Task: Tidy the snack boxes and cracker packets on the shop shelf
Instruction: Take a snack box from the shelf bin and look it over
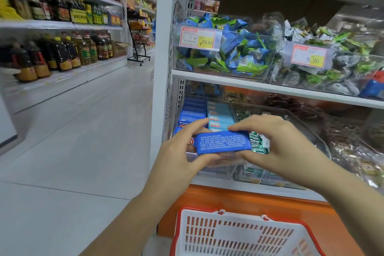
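A blue snack box (223,142) with white print is held level in front of the lower shelf. My left hand (180,151) grips its left end and my right hand (276,143) grips its right end, thumbs beneath. Behind it, a clear bin (209,158) holds rows of dark blue boxes (192,115) and light blue packets (220,117). A green and white cracker packet (258,143) shows just right of the held box, partly hidden by my right hand.
A white and red shopping basket (239,235) stands below on an orange base. The upper shelf carries clear bins of blue-green sweets (234,48) and grey-green packets (332,64). An open aisle floor lies to the left, with oil bottles (62,52) across it.
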### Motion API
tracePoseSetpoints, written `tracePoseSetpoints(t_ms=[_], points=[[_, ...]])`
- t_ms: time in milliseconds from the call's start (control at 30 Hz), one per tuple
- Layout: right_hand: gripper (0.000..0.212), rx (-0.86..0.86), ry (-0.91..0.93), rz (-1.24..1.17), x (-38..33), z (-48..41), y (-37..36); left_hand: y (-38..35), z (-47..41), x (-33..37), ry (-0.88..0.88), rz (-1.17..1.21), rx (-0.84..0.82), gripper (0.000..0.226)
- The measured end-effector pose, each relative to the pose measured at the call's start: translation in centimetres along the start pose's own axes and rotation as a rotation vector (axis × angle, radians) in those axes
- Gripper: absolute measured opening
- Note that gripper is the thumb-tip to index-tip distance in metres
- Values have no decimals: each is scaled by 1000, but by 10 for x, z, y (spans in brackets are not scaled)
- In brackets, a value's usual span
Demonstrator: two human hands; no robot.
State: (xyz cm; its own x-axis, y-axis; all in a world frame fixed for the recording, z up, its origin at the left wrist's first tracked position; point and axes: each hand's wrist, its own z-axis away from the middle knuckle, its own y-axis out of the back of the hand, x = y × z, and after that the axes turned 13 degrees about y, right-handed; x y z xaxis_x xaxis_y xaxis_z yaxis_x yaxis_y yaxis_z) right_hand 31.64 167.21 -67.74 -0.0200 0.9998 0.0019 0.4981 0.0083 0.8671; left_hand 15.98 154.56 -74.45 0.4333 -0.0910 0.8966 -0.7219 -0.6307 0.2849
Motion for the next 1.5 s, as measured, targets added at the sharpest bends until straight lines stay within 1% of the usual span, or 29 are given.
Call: tracePoseSetpoints(t_ms=[133,200,267,367,433,500,567,667,767,833,933,1067,1133,1233,1300,1400,1500], points=[[42,19,-41,1,-1,1,11,3,0,3,-49,138,20,63],[41,45,-47,17,1,3,16,3,-3,0,-67,138,33,61],[42,114,-59,54,6,0,18,6,-9,-7,-53,78,63,58],[43,279,-117,60,15,-14,9,15,-22,-24,9,-136,96,48],[42,366,-139,26,23,-27,-7,18,-28,-36,59,-322,55,47],[39,416,-163,-40,30,-38,-25,17,-30,-48,82,-523,7,51],[36,427,-171,-86,37,-47,-40,15,-32,-55,114,-673,-49,55],[34,400,-151,-85,46,-57,-56,13,-38,-63,141,-819,-96,57],[34,316,-146,-115,53,-62,-63,11,-41,-70,162,-877,-103,58],[35,247,-144,-124,60,-65,-66,10,-40,-71,162,-871,-89,59],[34,111,-204,-138,71,-72,-71,8,-40,-69,116,-824,-28,57],[26,-71,-240,-201,82,-74,-92,7,-41,-72,128,-738,68,59],[26,-104,-234,-217,85,-70,-105,6,-44,-76,100,-755,70,63],[26,-135,-228,-239,86,-66,-118,2,-50,-86,106,-842,-12,65],[25,-178,-226,-251,89,-66,-119,-1,-53,-92,163,-824,-72,65],[22,-238,-253,-297,96,-69,-115,-3,-56,-97,153,-756,-50,63],[19,-152,-319,-325,108,-76,-113,-4,-58,-99,130,-716,-25,63]])
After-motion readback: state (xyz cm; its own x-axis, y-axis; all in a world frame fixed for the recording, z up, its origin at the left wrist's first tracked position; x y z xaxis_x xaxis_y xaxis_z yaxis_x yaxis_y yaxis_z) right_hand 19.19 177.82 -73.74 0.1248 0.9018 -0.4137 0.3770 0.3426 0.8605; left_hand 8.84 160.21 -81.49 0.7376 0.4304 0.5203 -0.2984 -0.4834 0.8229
